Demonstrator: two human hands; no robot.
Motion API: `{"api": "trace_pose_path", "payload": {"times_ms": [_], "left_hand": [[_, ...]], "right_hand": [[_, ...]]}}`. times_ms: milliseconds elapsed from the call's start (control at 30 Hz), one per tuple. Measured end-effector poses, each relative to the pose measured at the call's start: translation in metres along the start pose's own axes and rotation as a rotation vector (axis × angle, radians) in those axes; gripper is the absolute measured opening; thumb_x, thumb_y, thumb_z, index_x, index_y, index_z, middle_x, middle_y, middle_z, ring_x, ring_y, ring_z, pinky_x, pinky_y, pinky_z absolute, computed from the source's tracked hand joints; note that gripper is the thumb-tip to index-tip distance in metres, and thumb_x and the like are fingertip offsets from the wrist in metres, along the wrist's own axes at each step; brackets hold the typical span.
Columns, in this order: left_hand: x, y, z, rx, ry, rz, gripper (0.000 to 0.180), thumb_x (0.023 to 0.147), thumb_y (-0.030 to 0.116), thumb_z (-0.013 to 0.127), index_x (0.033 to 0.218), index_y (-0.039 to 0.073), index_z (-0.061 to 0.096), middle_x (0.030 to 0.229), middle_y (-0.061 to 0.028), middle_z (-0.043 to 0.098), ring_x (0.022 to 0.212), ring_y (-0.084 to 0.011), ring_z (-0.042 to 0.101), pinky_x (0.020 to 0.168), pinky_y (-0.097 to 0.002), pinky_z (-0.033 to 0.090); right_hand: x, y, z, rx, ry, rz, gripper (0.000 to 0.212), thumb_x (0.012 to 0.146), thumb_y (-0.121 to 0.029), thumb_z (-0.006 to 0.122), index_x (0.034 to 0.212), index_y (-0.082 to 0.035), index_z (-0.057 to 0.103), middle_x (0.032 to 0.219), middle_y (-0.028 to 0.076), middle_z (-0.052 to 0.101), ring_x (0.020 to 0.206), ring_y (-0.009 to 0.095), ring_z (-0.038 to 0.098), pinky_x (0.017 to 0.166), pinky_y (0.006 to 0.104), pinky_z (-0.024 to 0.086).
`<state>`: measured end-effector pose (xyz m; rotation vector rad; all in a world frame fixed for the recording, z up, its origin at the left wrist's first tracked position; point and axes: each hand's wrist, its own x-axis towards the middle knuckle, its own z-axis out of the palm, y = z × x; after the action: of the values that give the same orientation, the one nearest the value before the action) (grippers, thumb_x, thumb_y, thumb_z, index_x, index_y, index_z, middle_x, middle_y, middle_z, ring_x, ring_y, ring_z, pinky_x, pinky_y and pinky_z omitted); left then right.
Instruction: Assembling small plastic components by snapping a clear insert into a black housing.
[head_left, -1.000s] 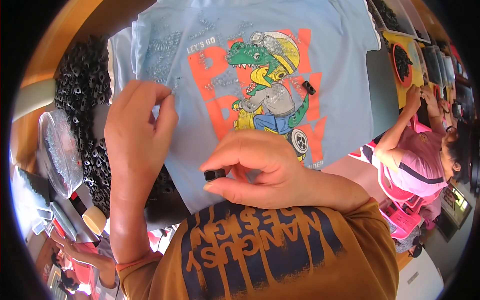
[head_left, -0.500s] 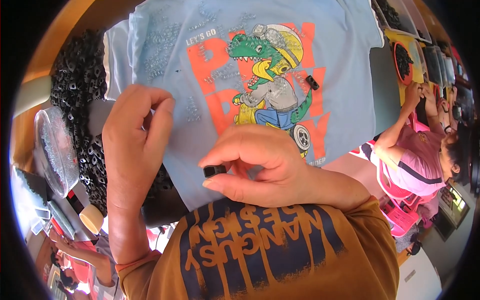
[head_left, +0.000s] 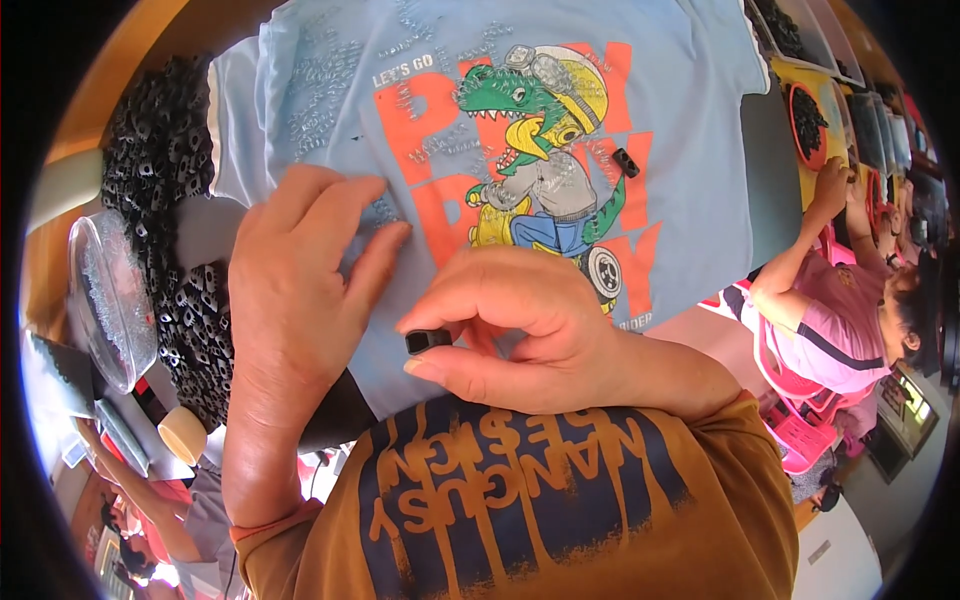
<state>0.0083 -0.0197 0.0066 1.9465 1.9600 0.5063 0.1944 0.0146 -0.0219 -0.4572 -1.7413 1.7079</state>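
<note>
My right hand [head_left: 530,330] pinches a small black hollow plastic part [head_left: 428,341] between thumb and forefinger, its open end facing left. My left hand [head_left: 305,275] hovers low over the cloth, thumb and forefinger apart, and nothing shows between them. Near its fingertips are a few tiny silvery pieces that look like springs [head_left: 378,212]. Many more are scattered over the upper left of a light blue printed T-shirt [head_left: 700,150], spread flat under both hands. Another black plastic part [head_left: 625,162] rests on the shirt, farther right.
A big heap of black plastic parts [head_left: 150,160] lies along the left side. Beside it, a clear round dish [head_left: 112,300] holds silvery pieces. To the far right stand a red bowl of black parts [head_left: 808,125] and a person in pink [head_left: 835,320], with another person at lower left.
My left hand has moved right and opened, its thumb and forefinger now apart. My right hand keeps its place with the black part.
</note>
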Motion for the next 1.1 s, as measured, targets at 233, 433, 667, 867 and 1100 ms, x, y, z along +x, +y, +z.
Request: {"api": "trace_pose_path", "payload": {"times_ms": [233,433,667,867,1100], "left_hand": [[-0.003,0.001,-0.002,0.043,0.016,0.043,0.015,0.078,0.01,0.067,0.092,0.005,0.063,0.087,-0.0096,0.058,0.077,-0.0317,0.057,0.069,-0.0392,0.043],[0.001,0.003,-0.006,-0.135,-0.086,-0.099,0.012,0.078,0.002,0.065,0.089,0.004,0.06,0.081,-0.0087,0.056,0.069,-0.0237,0.057,0.063,-0.0301,0.043],[-0.005,-0.004,-0.013,-0.716,-0.02,-0.35,0.006,0.088,0.003,0.061,0.093,0.0,0.059,0.081,0.0033,0.053,0.071,-0.0034,0.045,0.062,-0.0189,0.038],[-0.013,-0.001,-0.026,-1.092,-0.098,-0.452,0.01,0.089,0.008,0.06,0.094,-0.001,0.058,0.083,-0.0005,0.057,0.064,-0.003,0.046,0.058,-0.0178,0.037],[-0.024,0.014,-0.031,-1.218,-0.123,-0.429,0.013,0.089,0.007,0.061,0.096,-0.002,0.057,0.087,-0.0059,0.062,0.063,-0.0041,0.049,0.057,-0.0166,0.039]], "right_hand": [[0.0,0.0,0.0,0.009,0.013,0.009,0.022,0.078,-0.001,0.073,0.098,0.0,0.066,0.083,0.005,0.061,0.064,0.011,0.052,0.051,0.0231,0.038],[-0.001,0.0,-0.001,0.008,0.019,0.01,0.022,0.078,-0.001,0.073,0.099,0.0,0.066,0.084,0.005,0.061,0.064,0.011,0.052,0.052,0.0231,0.04],[-0.001,-0.003,-0.002,0.011,0.033,0.117,0.023,0.079,-0.002,0.073,0.101,-0.001,0.065,0.086,0.004,0.061,0.069,0.011,0.052,0.057,0.0227,0.039],[-0.001,-0.001,-0.002,-0.002,0.025,0.092,0.023,0.08,-0.002,0.072,0.102,-0.001,0.065,0.087,0.003,0.061,0.07,0.01,0.051,0.056,0.0226,0.038],[-0.002,0.0,-0.002,-0.005,0.024,0.086,0.023,0.08,-0.002,0.072,0.101,-0.001,0.064,0.086,0.003,0.061,0.069,0.01,0.051,0.056,0.0229,0.037]]}}
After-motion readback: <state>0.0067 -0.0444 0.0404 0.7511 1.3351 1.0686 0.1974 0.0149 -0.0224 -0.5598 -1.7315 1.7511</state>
